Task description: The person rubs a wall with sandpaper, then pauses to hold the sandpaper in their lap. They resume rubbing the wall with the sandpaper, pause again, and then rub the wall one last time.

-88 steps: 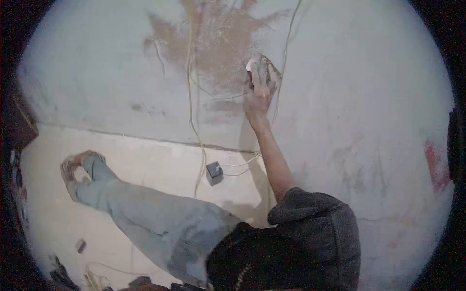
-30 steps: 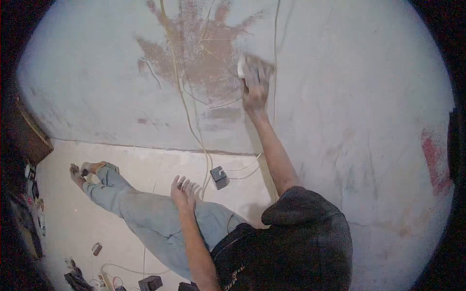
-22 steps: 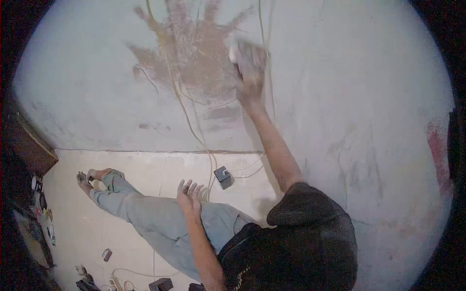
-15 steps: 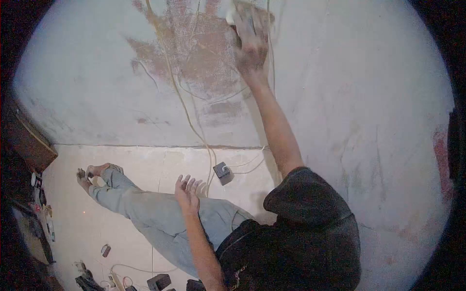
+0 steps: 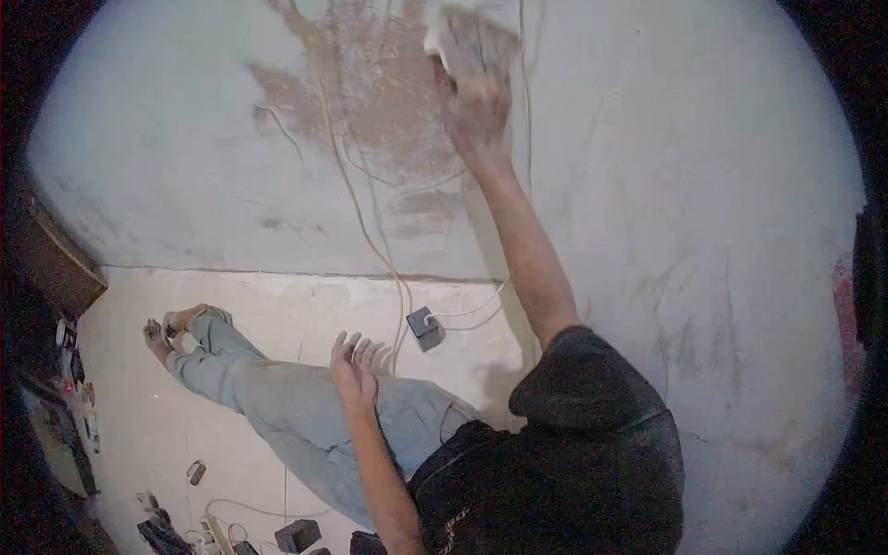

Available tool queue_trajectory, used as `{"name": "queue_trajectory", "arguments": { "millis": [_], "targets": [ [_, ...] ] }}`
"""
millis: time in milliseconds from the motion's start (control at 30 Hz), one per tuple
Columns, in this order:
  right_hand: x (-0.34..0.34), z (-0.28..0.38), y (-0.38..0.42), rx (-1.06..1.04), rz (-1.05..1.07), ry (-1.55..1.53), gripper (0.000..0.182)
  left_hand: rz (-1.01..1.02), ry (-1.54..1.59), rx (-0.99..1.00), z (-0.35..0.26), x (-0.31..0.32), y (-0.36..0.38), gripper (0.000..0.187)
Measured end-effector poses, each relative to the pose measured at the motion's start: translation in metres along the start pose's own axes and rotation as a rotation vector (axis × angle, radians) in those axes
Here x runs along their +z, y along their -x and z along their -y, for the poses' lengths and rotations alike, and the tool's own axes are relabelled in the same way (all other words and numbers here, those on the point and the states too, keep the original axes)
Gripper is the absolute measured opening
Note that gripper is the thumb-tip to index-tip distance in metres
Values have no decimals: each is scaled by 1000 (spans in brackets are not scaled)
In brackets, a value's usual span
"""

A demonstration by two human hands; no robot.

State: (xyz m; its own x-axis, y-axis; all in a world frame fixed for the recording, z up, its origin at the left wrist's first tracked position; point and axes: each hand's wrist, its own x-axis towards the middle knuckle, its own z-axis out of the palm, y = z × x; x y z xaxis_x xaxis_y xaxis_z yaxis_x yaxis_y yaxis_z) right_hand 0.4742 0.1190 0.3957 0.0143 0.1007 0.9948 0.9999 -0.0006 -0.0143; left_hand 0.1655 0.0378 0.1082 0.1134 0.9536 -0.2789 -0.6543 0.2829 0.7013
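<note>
My right hand [image 5: 478,97] reaches up to the wall [image 5: 610,185] with its fingers over a pale flat pad [image 5: 435,42], pressed against the surface. Beside it spreads a reddish-brown patch [image 5: 388,102] where the pale coating is worn or missing. Thin cables [image 5: 342,171] hang across this patch. My left hand [image 5: 355,365] is over my thigh, palm up, with fingers apart and nothing in it. The pad is blurred and partly hidden by my fingers.
A black adapter block [image 5: 423,324] with white cords lies on the floor [image 5: 305,314] near the wall. At the left stands a brown box-like object [image 5: 69,259]. Small items and a dark block [image 5: 298,536] lie at the lower left.
My right hand and the pad have shifted slightly on the wall, and the pad's pale edge shows more. My left hand stays much the same. The whole view has moved a little.
</note>
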Motion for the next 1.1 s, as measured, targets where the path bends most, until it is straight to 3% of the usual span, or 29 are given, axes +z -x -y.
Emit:
{"name": "queue_trajectory", "arguments": {
  "millis": [100,167,300,367,467,600,800,867,933,1033,1100],
  "targets": [
    [4,-6,-11,56,106,-50,45,-9,-37,-7,-2,2,-4,48],
    [5,-7,9,-24,-50,-2,39,-50,-14,-18,-3,4,-3,49],
    [-11,-7,120,74,122,-84,50,-10,3,-12,1,-4,-6,48],
    [-26,5,135,74,172,-54,55,-13,6,-7,-1,-4,-1,48],
    [-4,-6,120,67,94,19,47,-17,22,1,-1,-2,-1,45],
    [4,13,-35,-59,-252,20,41,-21,1,8,2,-6,3,46],
    [16,-9,26,-45,-86,-39,40,-26,45,0,-8,8,3,42],
    [-2,-3,97,59,130,-2,41,-41,38,-6,-7,4,3,41],
    [-12,1,144,52,161,-65,43,-9,55,19,-5,1,3,41],
    [-3,-3,133,54,139,-94,44,-38,48,-14,-4,4,5,42],
    [8,0,82,32,45,3,43,-13,49,-4,-3,0,3,42]
  ]
}}
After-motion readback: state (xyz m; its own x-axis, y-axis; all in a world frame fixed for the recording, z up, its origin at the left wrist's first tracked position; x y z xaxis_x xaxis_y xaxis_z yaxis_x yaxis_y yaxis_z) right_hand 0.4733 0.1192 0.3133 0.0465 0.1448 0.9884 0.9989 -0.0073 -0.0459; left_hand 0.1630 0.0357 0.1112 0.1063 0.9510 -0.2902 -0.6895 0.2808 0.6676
